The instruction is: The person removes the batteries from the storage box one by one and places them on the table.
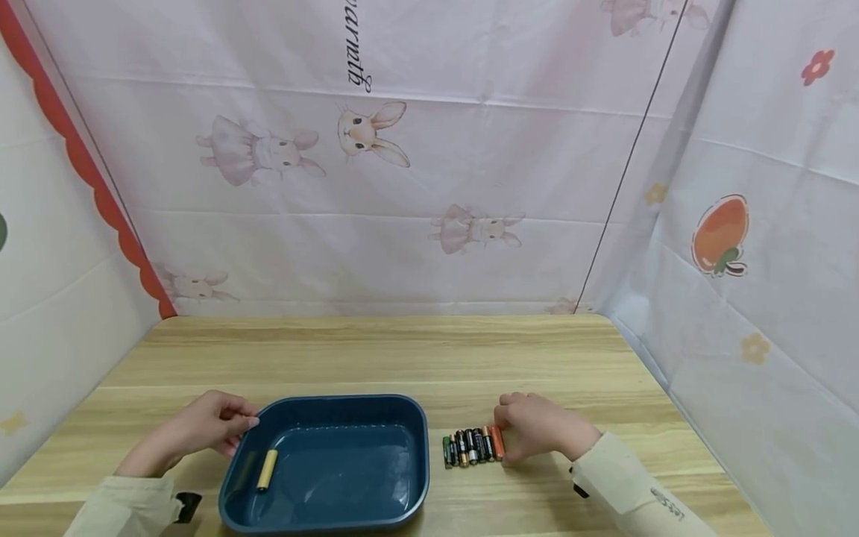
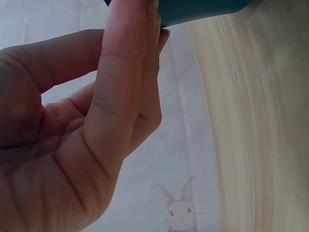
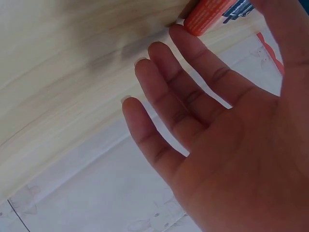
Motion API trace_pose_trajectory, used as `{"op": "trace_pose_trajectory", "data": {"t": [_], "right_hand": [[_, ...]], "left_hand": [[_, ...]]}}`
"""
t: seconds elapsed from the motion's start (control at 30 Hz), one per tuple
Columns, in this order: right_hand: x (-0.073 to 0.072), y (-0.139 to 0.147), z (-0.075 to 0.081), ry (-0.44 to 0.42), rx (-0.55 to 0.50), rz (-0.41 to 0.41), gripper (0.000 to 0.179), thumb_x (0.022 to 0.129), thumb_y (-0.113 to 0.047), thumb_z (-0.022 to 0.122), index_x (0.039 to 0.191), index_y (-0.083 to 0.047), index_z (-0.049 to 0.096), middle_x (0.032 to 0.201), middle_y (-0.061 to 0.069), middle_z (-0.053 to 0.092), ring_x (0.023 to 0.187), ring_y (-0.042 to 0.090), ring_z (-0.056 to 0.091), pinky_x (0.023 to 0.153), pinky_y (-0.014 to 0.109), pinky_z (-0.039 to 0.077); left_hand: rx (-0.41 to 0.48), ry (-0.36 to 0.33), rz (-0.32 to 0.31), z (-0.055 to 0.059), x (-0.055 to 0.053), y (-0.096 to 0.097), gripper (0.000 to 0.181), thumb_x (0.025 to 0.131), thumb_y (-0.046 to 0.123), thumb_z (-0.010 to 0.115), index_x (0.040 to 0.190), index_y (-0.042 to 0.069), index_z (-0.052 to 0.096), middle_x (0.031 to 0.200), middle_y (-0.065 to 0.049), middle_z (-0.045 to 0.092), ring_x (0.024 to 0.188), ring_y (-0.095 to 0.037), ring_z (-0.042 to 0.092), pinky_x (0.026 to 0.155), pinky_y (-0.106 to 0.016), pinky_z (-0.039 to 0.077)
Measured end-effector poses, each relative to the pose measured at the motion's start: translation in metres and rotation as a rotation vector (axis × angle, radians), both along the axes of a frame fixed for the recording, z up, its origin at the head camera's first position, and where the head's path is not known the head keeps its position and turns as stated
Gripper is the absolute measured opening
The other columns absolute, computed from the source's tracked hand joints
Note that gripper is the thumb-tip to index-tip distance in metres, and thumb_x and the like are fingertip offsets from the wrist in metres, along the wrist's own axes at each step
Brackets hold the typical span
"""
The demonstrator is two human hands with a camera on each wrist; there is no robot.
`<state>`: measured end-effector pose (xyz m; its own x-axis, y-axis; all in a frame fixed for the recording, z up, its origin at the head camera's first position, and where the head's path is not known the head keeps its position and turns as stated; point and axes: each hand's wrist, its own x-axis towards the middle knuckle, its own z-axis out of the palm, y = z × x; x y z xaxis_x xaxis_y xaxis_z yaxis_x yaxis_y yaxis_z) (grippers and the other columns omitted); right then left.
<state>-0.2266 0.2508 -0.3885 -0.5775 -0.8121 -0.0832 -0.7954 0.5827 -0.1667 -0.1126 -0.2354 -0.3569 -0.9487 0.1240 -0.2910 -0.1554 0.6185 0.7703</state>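
Observation:
In the head view, a dark blue rectangular tray stands on the table with one yellow battery lying near its left wall. My left hand pinches the tray's rim at the upper left corner. Right of the tray, several batteries, mostly black, lie side by side in a row. An orange battery forms the right end of that row. My right hand spans it between thumb and fingers. In the right wrist view, the index fingertip touches the end of the orange battery, and the other fingers stretch out over the table.
The wooden table runs back to a hanging cloth printed with rabbits. More printed cloth hangs along the right side, and another with a red scalloped edge is on the left.

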Motion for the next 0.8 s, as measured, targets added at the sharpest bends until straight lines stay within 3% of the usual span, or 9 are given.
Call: {"op": "trace_pose_trajectory", "data": {"t": [0.8], "right_hand": [[0.0017, -0.0007, -0.0027, -0.017, 0.014, -0.038, 0.041, 0.065, -0.038, 0.086, 0.092, -0.016, 0.063, 0.084, -0.01, 0.051, 0.075, 0.006, 0.043, 0.069, 0.028, 0.042]], "left_hand": [[-0.003, 0.003, 0.002, -0.0016, -0.0002, 0.0003, 0.019, 0.096, 0.003, 0.052, 0.106, -0.01, 0.063, 0.074, -0.006, 0.063, 0.065, -0.019, 0.062, 0.058, -0.032, 0.058]]}}
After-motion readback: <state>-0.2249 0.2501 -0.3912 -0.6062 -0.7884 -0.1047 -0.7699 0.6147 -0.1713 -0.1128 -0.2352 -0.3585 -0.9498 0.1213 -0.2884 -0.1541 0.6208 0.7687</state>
